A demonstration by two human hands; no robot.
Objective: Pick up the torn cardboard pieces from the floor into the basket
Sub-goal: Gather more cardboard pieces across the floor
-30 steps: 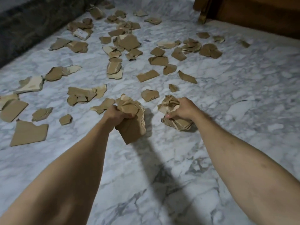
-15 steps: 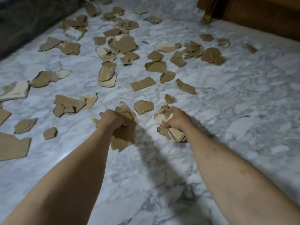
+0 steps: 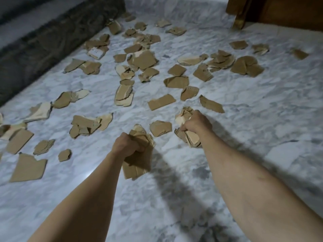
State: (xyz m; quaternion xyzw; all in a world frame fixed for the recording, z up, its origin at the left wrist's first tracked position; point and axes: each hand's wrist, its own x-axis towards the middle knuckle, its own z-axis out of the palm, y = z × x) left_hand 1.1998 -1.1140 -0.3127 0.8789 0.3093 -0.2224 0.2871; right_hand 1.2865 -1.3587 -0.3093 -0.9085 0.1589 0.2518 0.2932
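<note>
Both fists have stayed clenched on their wads since earlier, left hand [image 3: 126,146] at 6 o'clock, right hand [image 3: 196,124] now nearer the strip [image 3: 210,104] at 1 o'clock.

cardboard pieces [image 3: 160,101] lay scattered across the floor [image 3: 253,119] from upper middle to left edge; furniture [image 3: 279,11] stood upper right.

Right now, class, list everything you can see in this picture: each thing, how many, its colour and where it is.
Loose cardboard pieces: dozens, brown and pale, scattered over the floor.
Left bundle of cardboard: one, brown, in the left hand.
Right bundle of cardboard: one, brown and pale, in the right hand.
Marble floor: one, white and grey.
Dark rug: one, upper left.
Wooden furniture: brown, upper right.
Basket: none in view.
Left hand: grips its bundle.
Right hand: grips its bundle.
</note>
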